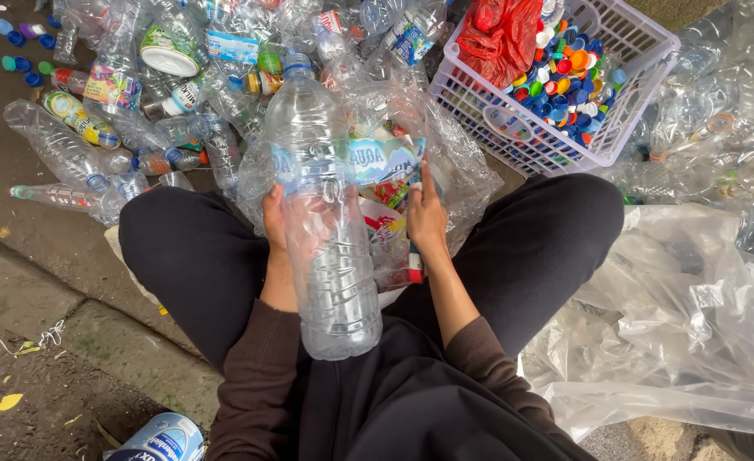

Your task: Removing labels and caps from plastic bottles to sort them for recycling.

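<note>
I sit cross-legged in dark trousers. My left hand point(275, 218) grips a large clear plastic bottle point(326, 256) with a blue cap, held lengthwise over my lap with its neck pointing away. My right hand point(426, 218) pulls at the bottle's blue and white label point(381, 160), which peels off to the right. Torn labels point(385, 226) lie inside a clear plastic bag point(462, 171) between my knees, behind the bottle.
A pale lilac basket point(641, 51) of coloured bottle caps and a red bag stands at the far right. Several empty clear bottles point(138, 102) are heaped ahead and to the left. Crumpled clear plastic sheeting point(675, 324) lies at my right. Loose caps point(18, 64) dot the ground.
</note>
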